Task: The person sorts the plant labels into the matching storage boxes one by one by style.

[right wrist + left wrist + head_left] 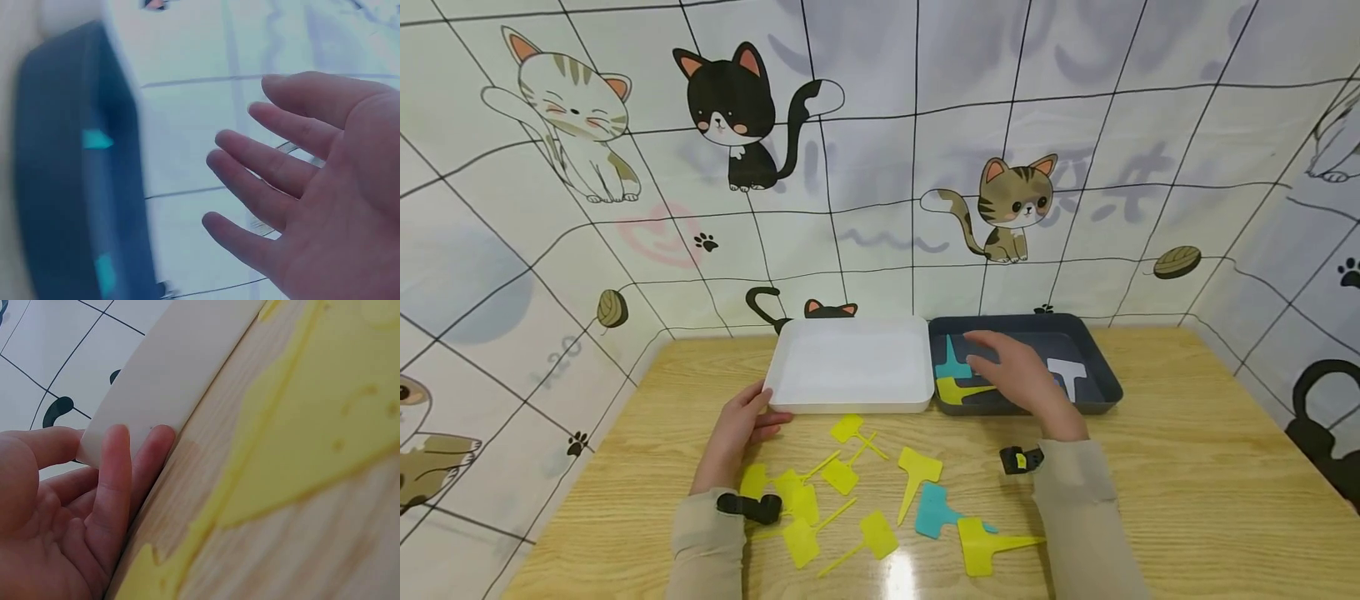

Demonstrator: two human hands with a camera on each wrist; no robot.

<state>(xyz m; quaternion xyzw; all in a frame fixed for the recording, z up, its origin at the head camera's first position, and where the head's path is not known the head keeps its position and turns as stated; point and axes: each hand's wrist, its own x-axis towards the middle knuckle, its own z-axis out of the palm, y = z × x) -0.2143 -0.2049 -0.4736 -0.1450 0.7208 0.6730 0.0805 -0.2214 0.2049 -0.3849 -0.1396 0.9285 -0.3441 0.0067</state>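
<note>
My left hand (741,425) holds the front left corner of a white tray (850,367), its thumb at the side and fingers along the front wall; the left wrist view shows the fingers (115,469) there. My right hand (1018,375), fingers spread and holding nothing, hovers over a dark grey tray (1101,379). In that tray lie T-shaped plant labels: a teal label (952,362), a yellow label (955,391) and a white label (1067,371). The right wrist view shows the bare palm (350,206) beside the dark tray's blurred wall (56,169).
Several yellow plant labels (878,533) lie scattered in front of the white tray, some overlapping. To the right, a teal label (932,510) lies partly under a yellow one (976,546). A cat-print cloth wall (880,167) stands behind the wooden table (1210,467).
</note>
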